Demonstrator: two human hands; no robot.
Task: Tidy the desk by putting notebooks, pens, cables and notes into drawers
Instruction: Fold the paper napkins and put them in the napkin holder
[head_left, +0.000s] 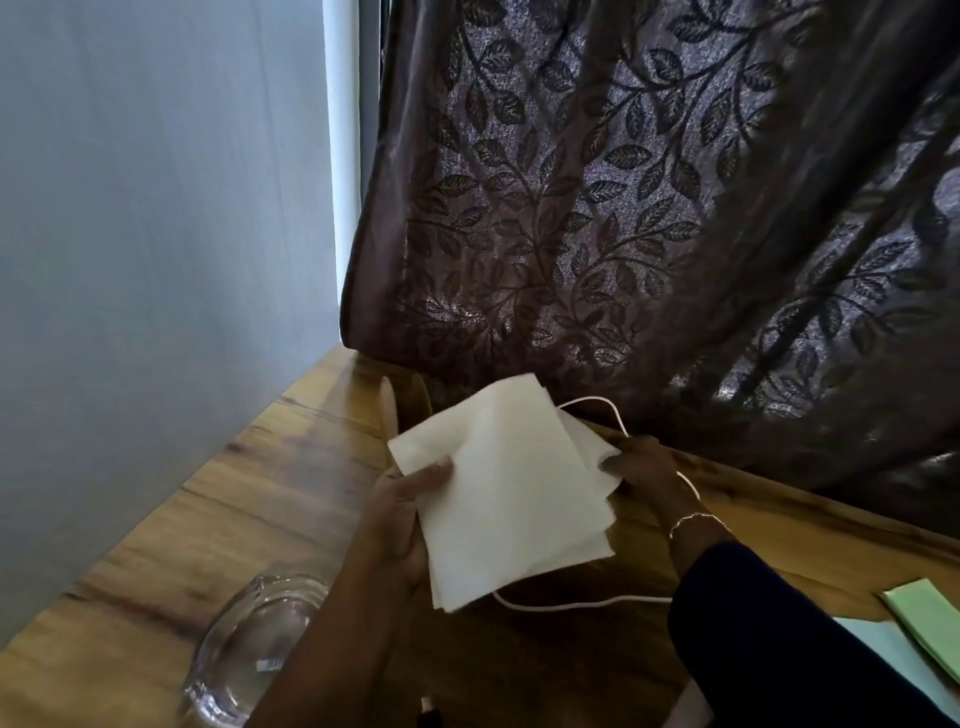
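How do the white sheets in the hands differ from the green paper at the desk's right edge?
The white sheets are held above the desk, gripped by the left hand and pinched by the right hand; the green paper lies untouched on the desk. The white sheets are several, fanned apart; the green paper shows as one strip, cut by the frame edge. Both are loose paper, not in a drawer.

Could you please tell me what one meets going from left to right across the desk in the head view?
Clear glass dish → left hand → stack of white paper sheets → right hand → flat green paper slip.
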